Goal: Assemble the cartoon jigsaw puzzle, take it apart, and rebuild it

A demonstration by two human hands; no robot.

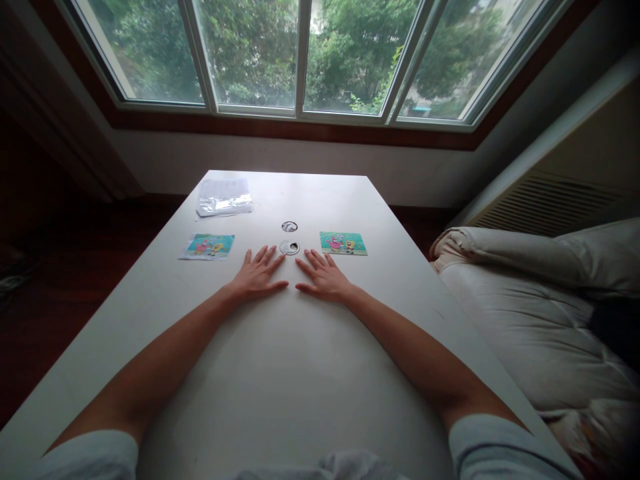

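Left hand [259, 275] and right hand [324, 277], flat, fingers spread, gripping nothing; nearer round disc [289, 247] lies between their fingertips.

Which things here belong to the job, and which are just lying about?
Likely the job's:
- left hand and right hand, palms down on the table
- near disc, far disc
- left picture, right picture

Apparently just lying about:
- plastic packet, farther back
- couch, beside the table
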